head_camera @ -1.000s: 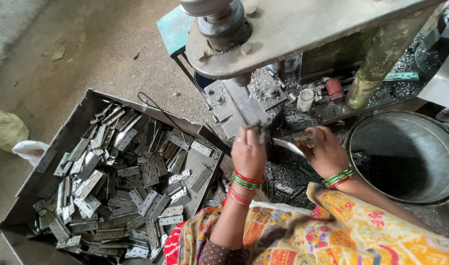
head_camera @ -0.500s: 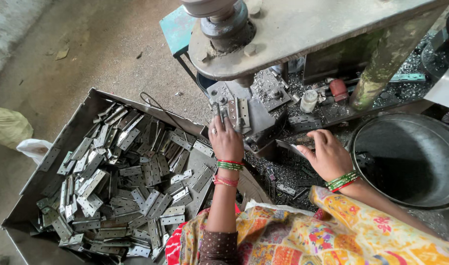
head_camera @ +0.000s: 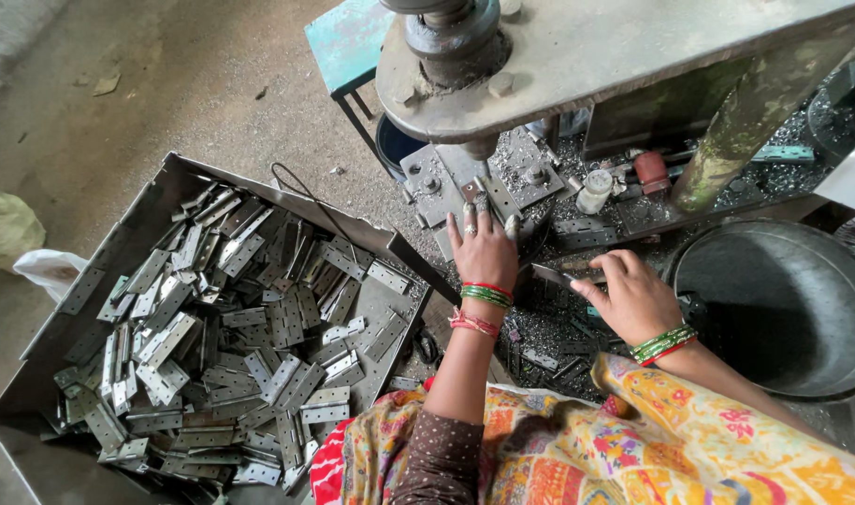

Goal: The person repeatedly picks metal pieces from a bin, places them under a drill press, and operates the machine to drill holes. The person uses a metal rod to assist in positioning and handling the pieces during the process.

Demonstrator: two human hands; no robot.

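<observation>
My left hand (head_camera: pixel 484 245) reaches onto the grey die block (head_camera: pixel 437 182) of the press, fingers stretched on a small metal piece under the ram (head_camera: pixel 451 37). Whether it grips the piece I cannot tell. My right hand (head_camera: pixel 633 297) hovers to the right of the block and pinches a flat metal hinge plate (head_camera: pixel 551 274) between thumb and fingers. Both wrists carry red and green bangles.
A metal tray (head_camera: pixel 170 173) at the left holds several loose hinge plates (head_camera: pixel 231 346). A large round metal tub (head_camera: pixel 783 304) stands at the right. Scrap bits litter the press bed (head_camera: pixel 540 327). A teal stool (head_camera: pixel 348 42) is behind the press. Bags lie at the far left.
My left hand has moved up from beside the tray onto the die block. My right hand stays near the block with the plate.
</observation>
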